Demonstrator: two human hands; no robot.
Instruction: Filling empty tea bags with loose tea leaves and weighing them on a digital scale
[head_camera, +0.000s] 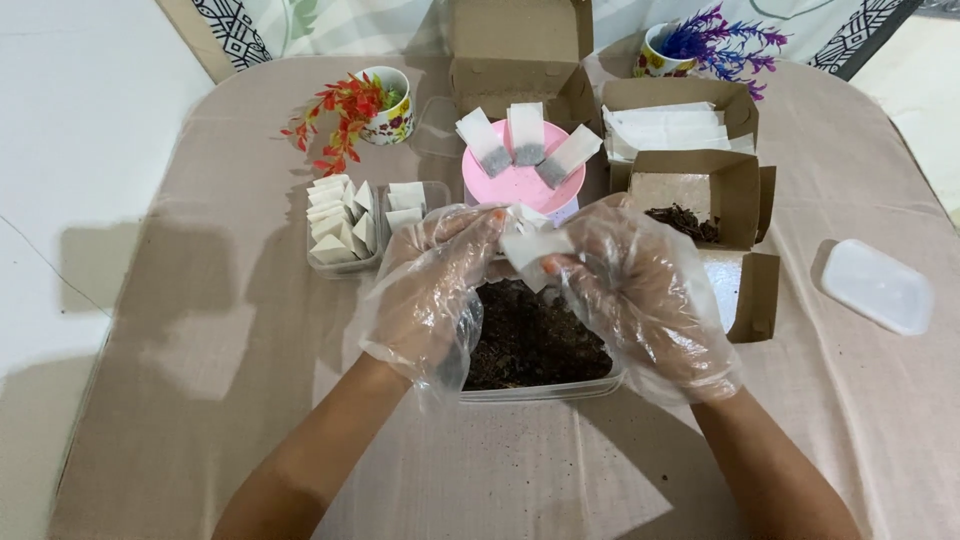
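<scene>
Both my hands wear loose clear plastic gloves. My left hand (435, 290) and my right hand (640, 295) together pinch a small white paper tea bag (530, 252) above a clear plastic tub (545, 392) filled with dark loose tea leaves. Just behind the hands stands a pink round scale pan (520, 185) with three filled tea bags lying on it.
A clear tray of folded white bags (345, 225) sits at the left. Brown cardboard boxes stand behind and to the right, one (680, 130) with white papers, one (700, 200) with some tea. A white lid (880, 285) lies far right. Two cups with artificial flowers (385, 105) (665, 50) stand at the back.
</scene>
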